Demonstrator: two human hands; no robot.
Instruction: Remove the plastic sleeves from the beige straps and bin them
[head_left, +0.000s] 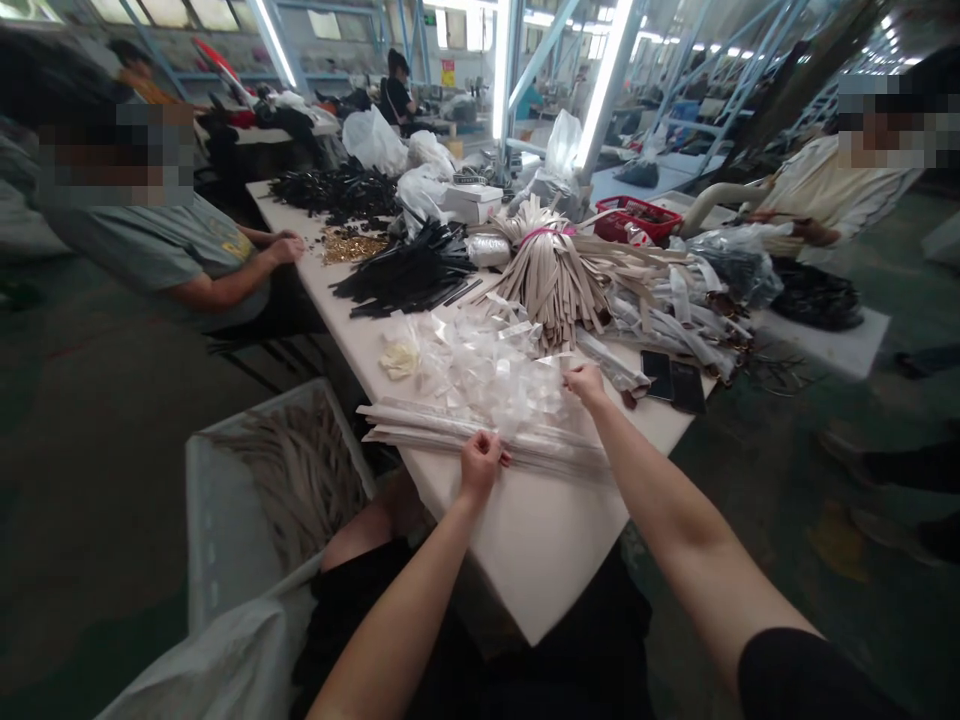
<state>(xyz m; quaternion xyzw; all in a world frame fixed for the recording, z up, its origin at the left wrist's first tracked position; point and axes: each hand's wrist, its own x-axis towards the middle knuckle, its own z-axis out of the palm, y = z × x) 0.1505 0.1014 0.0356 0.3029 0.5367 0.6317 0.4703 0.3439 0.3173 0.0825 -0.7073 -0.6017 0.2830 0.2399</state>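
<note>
My left hand (481,465) is closed, its fingers curled at the front edge of a stack of long pale strips (420,425) in clear wrapping. What its fingertips pinch is hidden. Up and to the right, my right hand (585,383) is also closed, with thumb and finger pinched at the edge of a clear plastic piece (555,366). Between and beyond my hands spreads a loose heap of clear plastic pieces (480,360). A crumpled yellowish piece (399,360) lies at the heap's left end. The strips lie crosswise on the white table (525,560).
Behind the heap are a tied bundle of beige straps (551,290), black straps (416,270) and a red basket (645,215). Two dark phone-like slabs (671,380) lie at right. A white crate (206,520) of straps stands left. Co-workers are at the left (172,250) and right (832,190).
</note>
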